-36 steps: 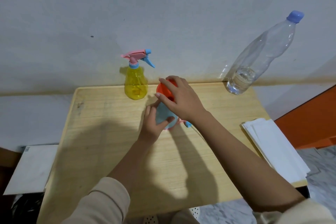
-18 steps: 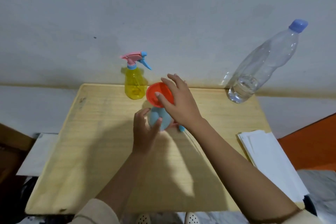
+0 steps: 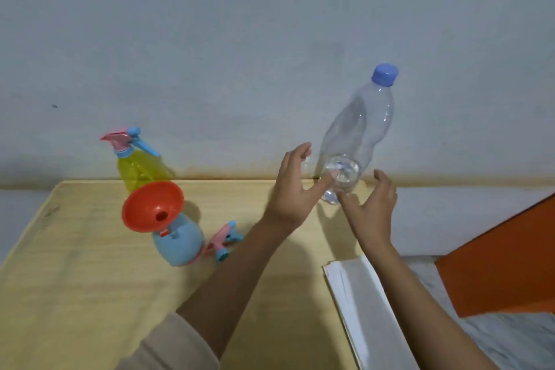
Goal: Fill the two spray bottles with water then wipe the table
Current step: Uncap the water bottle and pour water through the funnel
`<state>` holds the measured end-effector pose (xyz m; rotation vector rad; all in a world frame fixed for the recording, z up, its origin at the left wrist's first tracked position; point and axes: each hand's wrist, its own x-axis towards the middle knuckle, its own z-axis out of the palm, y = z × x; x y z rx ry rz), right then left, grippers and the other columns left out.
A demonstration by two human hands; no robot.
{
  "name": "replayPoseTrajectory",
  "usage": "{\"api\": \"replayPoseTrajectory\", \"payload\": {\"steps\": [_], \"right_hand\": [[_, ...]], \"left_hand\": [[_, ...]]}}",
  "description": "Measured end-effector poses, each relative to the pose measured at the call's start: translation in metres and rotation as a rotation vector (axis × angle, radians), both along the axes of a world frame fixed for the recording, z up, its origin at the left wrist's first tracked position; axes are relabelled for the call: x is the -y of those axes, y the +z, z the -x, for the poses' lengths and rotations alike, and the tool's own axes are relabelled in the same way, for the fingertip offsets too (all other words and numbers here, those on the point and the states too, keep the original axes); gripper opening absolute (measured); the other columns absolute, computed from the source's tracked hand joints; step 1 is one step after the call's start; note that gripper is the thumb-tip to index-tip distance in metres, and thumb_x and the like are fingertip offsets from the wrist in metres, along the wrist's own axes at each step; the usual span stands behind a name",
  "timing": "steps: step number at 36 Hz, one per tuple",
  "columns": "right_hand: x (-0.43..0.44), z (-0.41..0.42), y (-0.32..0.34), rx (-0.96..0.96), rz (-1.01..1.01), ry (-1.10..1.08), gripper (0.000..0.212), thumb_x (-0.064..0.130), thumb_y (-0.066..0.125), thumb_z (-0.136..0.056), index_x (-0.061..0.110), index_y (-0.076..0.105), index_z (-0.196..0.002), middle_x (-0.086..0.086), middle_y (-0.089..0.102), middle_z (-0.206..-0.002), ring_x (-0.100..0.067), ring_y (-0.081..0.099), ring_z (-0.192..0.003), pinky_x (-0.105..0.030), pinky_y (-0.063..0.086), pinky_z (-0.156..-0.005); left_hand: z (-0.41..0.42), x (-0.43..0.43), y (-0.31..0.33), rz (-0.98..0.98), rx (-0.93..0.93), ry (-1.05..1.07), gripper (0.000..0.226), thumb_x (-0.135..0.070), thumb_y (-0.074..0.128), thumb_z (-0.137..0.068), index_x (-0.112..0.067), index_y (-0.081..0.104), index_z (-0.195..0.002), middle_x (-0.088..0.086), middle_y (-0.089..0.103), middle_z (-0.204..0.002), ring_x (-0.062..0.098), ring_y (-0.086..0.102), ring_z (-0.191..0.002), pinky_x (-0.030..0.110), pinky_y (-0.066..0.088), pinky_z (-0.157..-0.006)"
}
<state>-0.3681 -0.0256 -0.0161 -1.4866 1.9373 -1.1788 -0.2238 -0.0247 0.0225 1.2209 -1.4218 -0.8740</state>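
A blue spray bottle (image 3: 180,242) stands on the wooden table (image 3: 75,279) with an orange funnel (image 3: 151,204) set in its neck. Its pink and blue spray head (image 3: 223,242) lies on the table just to its right. A yellow spray bottle (image 3: 139,168) with its spray head on stands behind, by the wall. A clear water bottle (image 3: 360,135) with a blue cap and a little water stands at the table's back right. My left hand (image 3: 292,189) and my right hand (image 3: 371,207) are both open, one on each side of its base, holding nothing.
A stack of white paper towels (image 3: 363,306) lies at the table's right edge, under my right forearm. An orange surface (image 3: 504,255) stands to the right of the table. A grey wall runs right behind the table.
Both hands let go of the funnel and blue spray bottle and moved right to the water bottle. The view has swung to the right.
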Motion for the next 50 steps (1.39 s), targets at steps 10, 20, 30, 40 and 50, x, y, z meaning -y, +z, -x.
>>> {"api": "replayPoseTrajectory", "payload": {"steps": [10, 20, 30, 40, 50], "right_hand": [[0.070, 0.018, 0.008, 0.213, -0.147, 0.172, 0.112, 0.039, 0.080, -0.054, 0.016, 0.019, -0.146, -0.008, 0.044, -0.140, -0.022, 0.048, -0.124, -0.028, 0.041, -0.091], [0.034, -0.003, 0.013, 0.212, -0.041, 0.071, 0.076, 0.032, 0.077, -0.061, 0.020, 0.039, -0.125, 0.000, 0.061, -0.115, -0.022, 0.061, -0.103, -0.039, 0.052, -0.085], [-0.070, -0.064, 0.026, 0.215, -0.046, 0.035, 0.094, 0.049, 0.071, -0.051, 0.023, 0.034, -0.134, 0.002, 0.054, -0.129, -0.020, 0.056, -0.111, -0.033, 0.047, -0.089], [-0.164, -0.099, 0.016, 0.165, -0.083, 0.005, 0.090, 0.042, 0.082, -0.057, 0.019, 0.037, -0.132, -0.005, 0.054, -0.130, -0.024, 0.055, -0.116, -0.033, 0.045, -0.087], [-0.184, -0.099, 0.010, 0.115, -0.108, 0.017, 0.087, 0.038, 0.084, -0.059, 0.021, 0.035, -0.129, -0.002, 0.054, -0.124, -0.022, 0.054, -0.114, -0.031, 0.044, -0.082]], "left_hand": [[0.065, 0.082, 0.033, -0.086, 0.059, -0.066, 0.088, -0.039, 0.075, -0.077, -0.030, 0.020, -0.145, 0.001, 0.036, -0.140, 0.018, 0.042, -0.129, 0.032, 0.039, -0.103], [0.058, 0.038, 0.036, -0.076, -0.002, -0.041, 0.086, -0.027, 0.076, -0.078, -0.026, 0.023, -0.146, 0.001, 0.037, -0.140, 0.015, 0.040, -0.128, 0.034, 0.039, -0.107], [-0.003, -0.056, 0.049, -0.073, -0.041, -0.084, 0.084, -0.024, 0.078, -0.075, -0.025, 0.029, -0.143, 0.001, 0.040, -0.131, 0.019, 0.042, -0.127, 0.041, 0.039, -0.106], [-0.046, -0.139, 0.034, -0.107, -0.067, -0.133, 0.085, -0.024, 0.082, -0.071, -0.024, 0.033, -0.141, 0.004, 0.042, -0.131, 0.022, 0.046, -0.123, 0.044, 0.041, -0.104], [-0.058, -0.159, 0.031, -0.121, -0.038, -0.203, 0.089, -0.042, 0.082, -0.056, -0.030, 0.035, -0.131, 0.005, 0.044, -0.127, 0.020, 0.050, -0.116, 0.039, 0.047, -0.098]]}}
